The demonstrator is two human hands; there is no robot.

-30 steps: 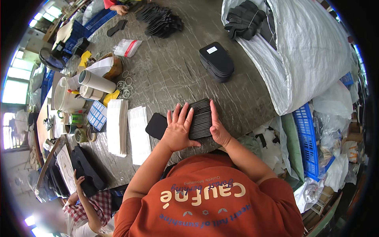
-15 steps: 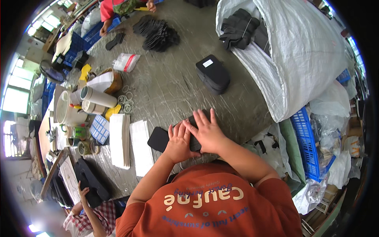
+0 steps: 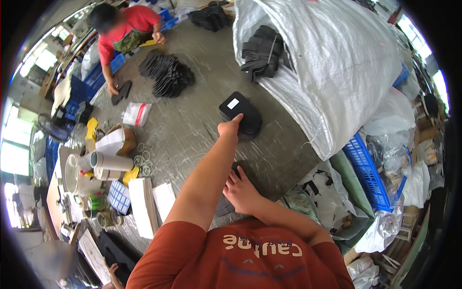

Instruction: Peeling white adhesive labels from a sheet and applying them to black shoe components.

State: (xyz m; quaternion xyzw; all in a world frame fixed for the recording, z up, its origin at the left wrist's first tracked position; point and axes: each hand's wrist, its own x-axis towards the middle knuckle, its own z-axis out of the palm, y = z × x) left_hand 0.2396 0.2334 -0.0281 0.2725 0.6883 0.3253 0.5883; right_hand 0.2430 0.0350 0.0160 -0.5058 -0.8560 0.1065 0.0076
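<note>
My left hand (image 3: pixel 230 128) reaches forward over the table to a stack of black rounded pads (image 3: pixel 250 113) with a white label on top. Its thumb lies on the top pad; the other fingers are mostly hidden at the stack's near left side, so the hand appears closed on it. Close to my body, my right hand (image 3: pixel 240 195) rests with stretched fingers on another dark stack of pads (image 3: pixel 224 207), whose layered edges show beside the palm. My left forearm covers part of this nearer stack.
White paper stacks (image 3: pixel 143 204), tubs and a white cylinder (image 3: pixel 111 161) stand at left. A large white sack (image 3: pixel 332 72) with bundled black pieces (image 3: pixel 262 50) fills the far right, above a blue crate (image 3: pixel 368 173). Across the table, a person in red (image 3: pixel 139 24) touches a black piece (image 3: pixel 121 92).
My left hand has left the near stack and moved forward onto the labelled stack. My right hand stays at the near one. The view has shifted, and the person opposite now touches a black piece.
</note>
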